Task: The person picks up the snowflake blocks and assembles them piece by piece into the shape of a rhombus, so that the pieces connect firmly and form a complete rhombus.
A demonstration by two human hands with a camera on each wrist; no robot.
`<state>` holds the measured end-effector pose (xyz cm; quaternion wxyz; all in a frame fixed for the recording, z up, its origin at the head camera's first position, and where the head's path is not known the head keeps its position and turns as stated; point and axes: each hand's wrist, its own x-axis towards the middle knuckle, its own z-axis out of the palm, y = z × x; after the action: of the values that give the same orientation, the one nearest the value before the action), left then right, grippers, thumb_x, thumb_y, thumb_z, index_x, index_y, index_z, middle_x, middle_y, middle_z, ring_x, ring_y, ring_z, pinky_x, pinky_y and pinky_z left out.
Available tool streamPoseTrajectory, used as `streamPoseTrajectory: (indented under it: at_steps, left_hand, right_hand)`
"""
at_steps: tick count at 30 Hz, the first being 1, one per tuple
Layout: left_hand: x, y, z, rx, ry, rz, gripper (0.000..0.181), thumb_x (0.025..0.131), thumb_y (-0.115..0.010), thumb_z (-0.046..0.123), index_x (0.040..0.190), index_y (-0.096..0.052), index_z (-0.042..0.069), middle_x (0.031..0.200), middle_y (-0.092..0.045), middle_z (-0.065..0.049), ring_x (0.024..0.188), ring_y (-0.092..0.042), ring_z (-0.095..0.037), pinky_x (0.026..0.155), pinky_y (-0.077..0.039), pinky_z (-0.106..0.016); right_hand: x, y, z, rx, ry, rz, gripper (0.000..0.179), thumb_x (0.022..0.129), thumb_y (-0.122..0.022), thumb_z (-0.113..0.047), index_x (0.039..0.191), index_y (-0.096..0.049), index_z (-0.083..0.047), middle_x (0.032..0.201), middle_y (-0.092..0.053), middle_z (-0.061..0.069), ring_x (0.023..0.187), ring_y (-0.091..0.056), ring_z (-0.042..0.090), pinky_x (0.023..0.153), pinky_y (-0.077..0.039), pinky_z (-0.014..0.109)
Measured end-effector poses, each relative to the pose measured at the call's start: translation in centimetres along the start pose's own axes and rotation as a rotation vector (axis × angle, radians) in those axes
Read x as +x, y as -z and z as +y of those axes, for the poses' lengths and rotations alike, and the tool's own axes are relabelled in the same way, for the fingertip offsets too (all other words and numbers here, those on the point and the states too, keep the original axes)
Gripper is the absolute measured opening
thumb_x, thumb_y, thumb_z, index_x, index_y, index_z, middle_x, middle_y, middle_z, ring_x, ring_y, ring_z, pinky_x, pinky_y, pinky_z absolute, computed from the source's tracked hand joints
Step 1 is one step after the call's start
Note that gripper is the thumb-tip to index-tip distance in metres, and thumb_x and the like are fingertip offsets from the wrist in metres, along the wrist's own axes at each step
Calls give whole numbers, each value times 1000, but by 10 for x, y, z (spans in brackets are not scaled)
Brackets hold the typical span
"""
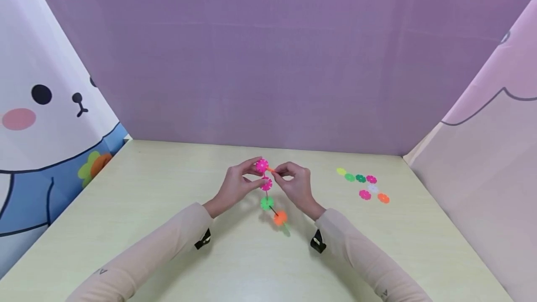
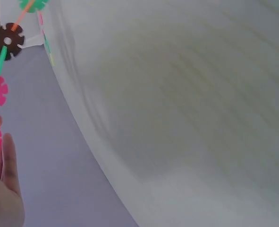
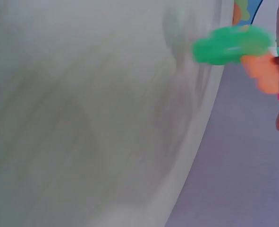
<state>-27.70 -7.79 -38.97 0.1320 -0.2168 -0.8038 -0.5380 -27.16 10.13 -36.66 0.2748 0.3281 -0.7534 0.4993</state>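
My left hand (image 1: pixel 236 184) pinches the upper part of a chain of notched plastic flower discs. Its top pink disc (image 1: pixel 262 166) stands between the fingertips, with a second pink disc (image 1: pixel 266 183) at the thumb. Below them hang a green disc (image 1: pixel 266 203), an orange disc (image 1: pixel 280 218) and a green one at the low end, some linking discs edge-on. Opposite, my right hand (image 1: pixel 297 184) pinches another orange disc (image 1: pixel 270 169), edge-on against the top pink disc. In the left wrist view a brown disc (image 2: pixel 8 41) shows in the chain. The right wrist view blurs the chain's green end (image 3: pixel 231 45).
To the right on the pale tabletop (image 1: pixel 168 167) lie several loose discs, among them a yellow one (image 1: pixel 341 171), a dark green one (image 1: pixel 361 178), a white one (image 1: pixel 372 188) and an orange one (image 1: pixel 383 198). A purple backdrop (image 1: pixel 268 59) rises behind the table.
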Motion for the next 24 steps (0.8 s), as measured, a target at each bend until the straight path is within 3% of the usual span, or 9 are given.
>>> streamPoseTrajectory:
  at_steps: [5, 14, 18, 24]
  left_hand:
    - [2, -1, 1, -17, 15, -2, 55, 73, -76, 19, 125, -55, 15, 98, -69, -8, 90, -67, -21, 63, -54, -21]
    - [2, -1, 1, -29, 27, -11, 56, 74, -75, 17, 125, -54, 12, 99, -69, -11, 91, -66, -21, 64, -54, -22]
    - [2, -1, 1, -27, 38, -9, 55, 74, -75, 18, 125, -55, 15, 99, -69, -7, 91, -66, -19, 64, -54, -23]
    - [2, -1, 0, -30, 38, -7, 54, 74, -75, 18, 124, -55, 15, 100, -69, -11, 90, -66, -19, 64, -54, -23]
  right_hand:
    - [-1, 0, -1, -2, -34, 23, 6, 73, -68, 10, 77, -64, 9, 73, -66, 21, 64, -65, 30, 63, -55, 39]
    - [0, -1, 1, 37, -64, 19, 6, 73, -68, 10, 78, -64, 11, 73, -66, 22, 64, -66, 31, 62, -55, 40]
    - [0, -1, 2, 40, -51, 22, 6, 73, -68, 10, 77, -63, 11, 73, -66, 22, 64, -66, 31, 62, -55, 39]
    - [0, -2, 0, 24, -30, 32, 6, 73, -68, 10, 76, -63, 10, 72, -66, 22, 63, -65, 31, 61, -55, 40]
